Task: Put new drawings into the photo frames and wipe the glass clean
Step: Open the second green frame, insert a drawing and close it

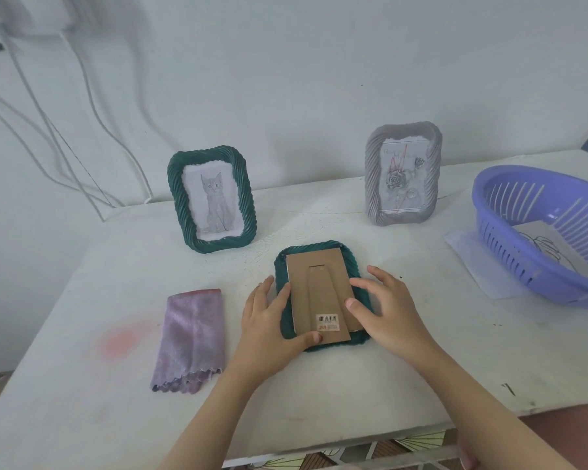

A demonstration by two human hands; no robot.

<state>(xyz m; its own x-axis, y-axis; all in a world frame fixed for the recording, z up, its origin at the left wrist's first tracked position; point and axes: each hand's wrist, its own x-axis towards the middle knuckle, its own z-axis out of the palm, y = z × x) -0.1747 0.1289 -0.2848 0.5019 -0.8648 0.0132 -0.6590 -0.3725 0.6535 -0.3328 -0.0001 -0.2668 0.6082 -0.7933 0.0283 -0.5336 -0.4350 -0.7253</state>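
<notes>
A dark green photo frame (280, 266) lies face down in the middle of the table, its brown cardboard back (319, 290) with a barcode sticker facing up. My left hand (269, 330) rests on the frame's left edge, thumb on the lower end of the back. My right hand (387, 310) presses its fingers on the right side of the back. A second green frame (211, 198) with a cat drawing stands at the back left. A grey frame (403, 173) with a rose drawing stands at the back right. A folded purple cloth (192, 340) lies left of my hands.
A purple slatted plastic basket (510, 239) at the right holds a sheet with a line drawing (547, 247) and sits on a white sheet (472, 262). White cables (82, 137) hang along the wall at the left. The table's front edge runs close to my arms.
</notes>
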